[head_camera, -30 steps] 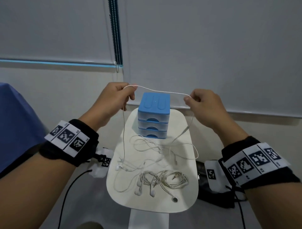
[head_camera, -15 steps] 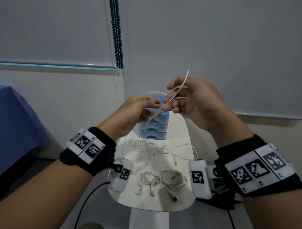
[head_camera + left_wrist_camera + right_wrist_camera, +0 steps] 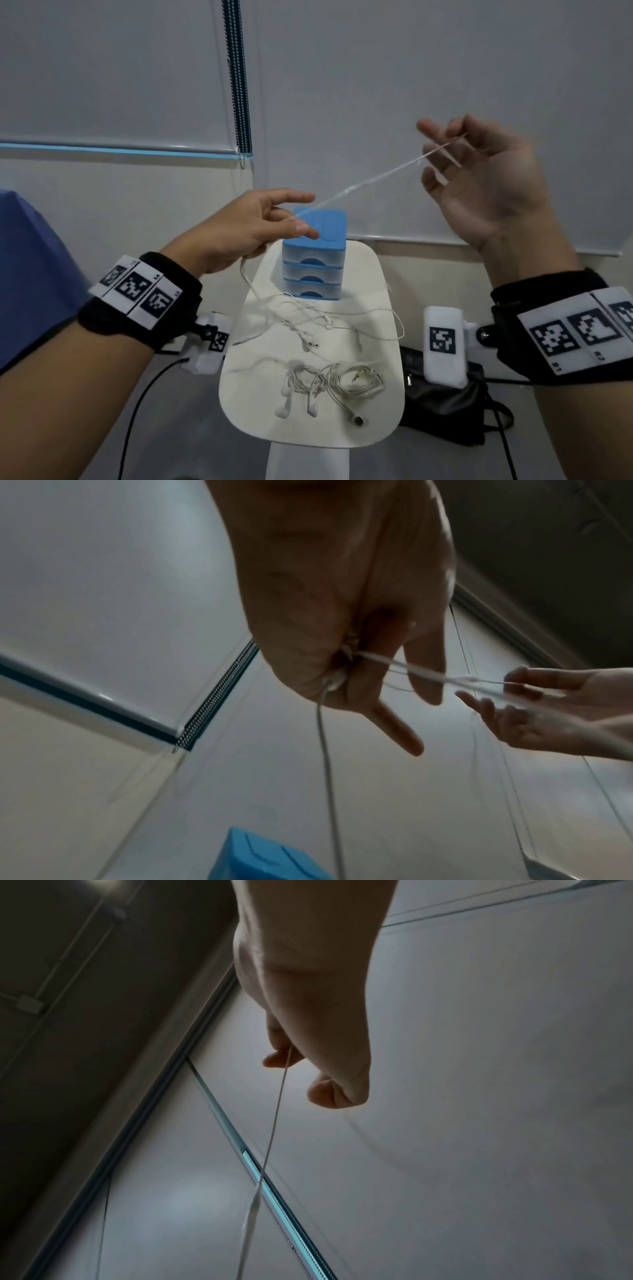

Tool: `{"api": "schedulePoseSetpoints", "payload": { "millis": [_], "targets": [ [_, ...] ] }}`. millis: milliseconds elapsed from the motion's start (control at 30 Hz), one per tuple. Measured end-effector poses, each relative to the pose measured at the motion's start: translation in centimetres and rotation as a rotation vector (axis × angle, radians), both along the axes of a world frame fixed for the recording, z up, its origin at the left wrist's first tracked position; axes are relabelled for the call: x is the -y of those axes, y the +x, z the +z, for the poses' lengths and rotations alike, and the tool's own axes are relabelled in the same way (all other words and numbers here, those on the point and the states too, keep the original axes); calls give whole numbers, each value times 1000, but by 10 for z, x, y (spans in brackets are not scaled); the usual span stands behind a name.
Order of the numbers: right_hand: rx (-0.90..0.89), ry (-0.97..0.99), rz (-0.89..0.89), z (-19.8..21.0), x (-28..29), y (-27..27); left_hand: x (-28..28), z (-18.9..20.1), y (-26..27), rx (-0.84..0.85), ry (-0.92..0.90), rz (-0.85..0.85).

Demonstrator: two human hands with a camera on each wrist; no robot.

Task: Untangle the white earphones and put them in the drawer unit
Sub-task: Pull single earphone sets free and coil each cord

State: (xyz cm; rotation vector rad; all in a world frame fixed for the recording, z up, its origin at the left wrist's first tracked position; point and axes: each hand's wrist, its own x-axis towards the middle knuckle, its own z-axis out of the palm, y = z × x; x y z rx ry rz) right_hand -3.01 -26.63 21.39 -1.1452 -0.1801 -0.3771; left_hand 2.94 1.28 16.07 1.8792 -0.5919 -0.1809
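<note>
No readable writing shows; the thin white earphones (image 3: 370, 180) stretch taut above the worktop (image 3: 383, 274), pinched in the left hand (image 3: 239, 233) grip and right hand (image 3: 486, 181) grip.

I see a taut cord (image 3: 359, 185) spanning between my left hand (image 3: 246, 233) and right hand (image 3: 486, 178), crossing above the drawer unit (image 3: 313, 260). Below my grip, loose earphones (image 3: 308, 322) and a coiled bundle (image 3: 329, 383) crowd the table (image 3: 380, 274) before the drawer fronts.
</note>
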Motion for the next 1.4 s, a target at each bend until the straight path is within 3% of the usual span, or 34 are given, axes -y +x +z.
{"api": "schedulePoseSetpoints", "payload": {
  "millis": [133, 300, 433, 600, 700, 800, 967, 1200, 1300, 1400],
  "targets": [
    [56, 42, -79, 9, 18, -1, -20, 7, 11, 99, 8, 177],
    [67, 39, -301, 18, 50, -3, -41, 9, 17, 125, 48, 327],
    [-45, -263, -612, 8, 84, 4, -46, 5, 16, 21, 8, 270],
    [-140, -737, -728, -36, 102, 9, -28, 10, 11, -181, -222, 113],
    [-322, -1041, -459, -71, 98, 3, -8, 18, 4, -237, -376, 10],
    [-468, -1120, -139, -103, 77, 0, 23, 24, -12, -233, -454, -125],
    [-381, -1003, 203, -126, 25, -17, 59, 39, -33, -222, -489, -249],
    [-356, -806, 685, -158, -19, -32, 72, 42, -37, -188, -552, -231],
    [-329, -752, 750, -165, -18, -39, 67, 40, -37, -170, -586, -191],
    [-276, -678, 704, -164, -18, -43, 62, 40, -37, -180, -642, -163]
  ]
}}
